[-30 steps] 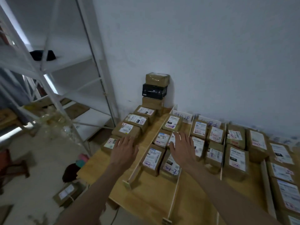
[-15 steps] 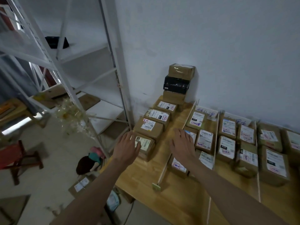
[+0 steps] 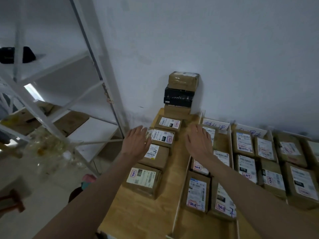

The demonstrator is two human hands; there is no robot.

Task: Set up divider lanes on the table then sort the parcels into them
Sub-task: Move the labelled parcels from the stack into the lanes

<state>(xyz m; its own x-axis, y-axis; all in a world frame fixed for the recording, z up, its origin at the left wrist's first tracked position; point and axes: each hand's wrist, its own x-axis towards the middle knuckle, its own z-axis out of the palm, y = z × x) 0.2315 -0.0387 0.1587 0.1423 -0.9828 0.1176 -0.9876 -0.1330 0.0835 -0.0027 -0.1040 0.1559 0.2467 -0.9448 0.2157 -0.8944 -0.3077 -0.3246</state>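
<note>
Hands: left (image 3: 136, 144) and right (image 3: 198, 144) flat, fingers straight, holding nothing.
Stacked parcels (image 3: 179, 94): straight ahead, between both, right slightly nearer.

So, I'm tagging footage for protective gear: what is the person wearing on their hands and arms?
Nothing that shows. The left hand and right hand are bare, with no gloves, rings or watch visible. Both forearms are bare to the picture's lower edge; no sleeve is in view.
</note>
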